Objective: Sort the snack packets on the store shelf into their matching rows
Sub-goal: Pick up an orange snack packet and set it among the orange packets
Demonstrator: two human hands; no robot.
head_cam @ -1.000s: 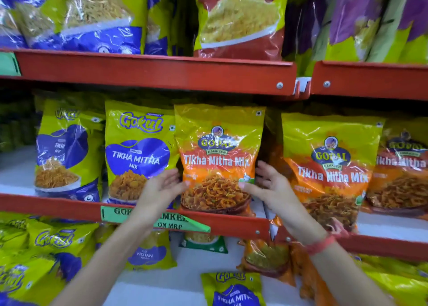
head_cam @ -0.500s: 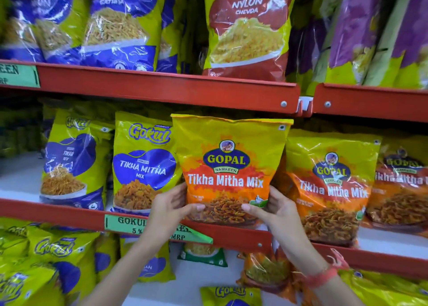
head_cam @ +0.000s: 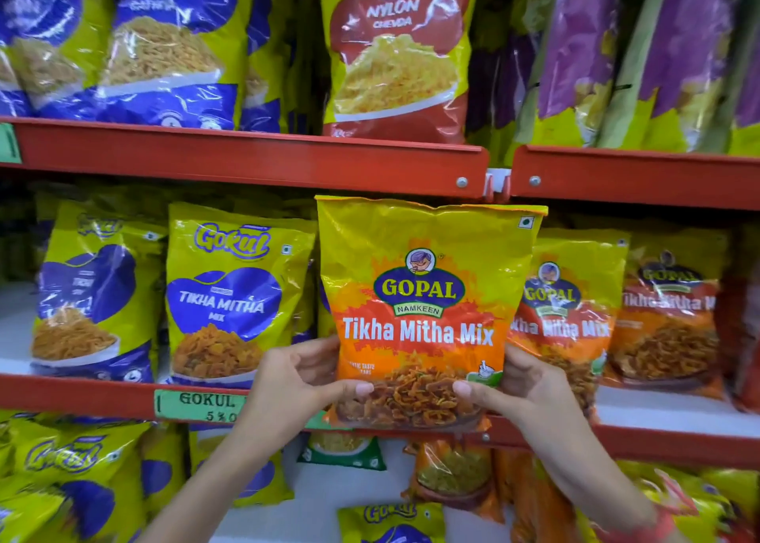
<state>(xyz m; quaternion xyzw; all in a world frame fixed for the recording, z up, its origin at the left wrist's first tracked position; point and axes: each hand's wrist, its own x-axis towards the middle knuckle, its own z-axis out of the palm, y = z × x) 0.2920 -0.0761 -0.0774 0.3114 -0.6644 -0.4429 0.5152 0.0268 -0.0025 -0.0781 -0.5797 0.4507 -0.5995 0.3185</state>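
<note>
I hold a yellow-and-orange Gopal Tikha Mitha Mix packet (head_cam: 423, 296) upright in front of the middle shelf. My left hand (head_cam: 300, 382) grips its lower left edge and my right hand (head_cam: 522, 390) grips its lower right edge, thumbs on the front. Behind it to the right stand two more Gopal Tikha Mitha Mix packets (head_cam: 571, 308). To its left stand yellow-and-blue Gokul Tikha Mitha packets (head_cam: 230, 296). The held packet hides the shelf space behind it.
The red middle shelf rail (head_cam: 82, 396) carries a green Gokul price label (head_cam: 197, 405). The upper shelf rail (head_cam: 246, 158) holds blue Gokul packets, a red Nylon Chevda packet (head_cam: 395, 53) and purple packets (head_cam: 617, 49). The lower shelf holds more Gokul and orange packets.
Both hands have drawn the Gopal packet off the shelf toward me and slightly up. It now looks larger and overlaps the Gopal packet on its right.
</note>
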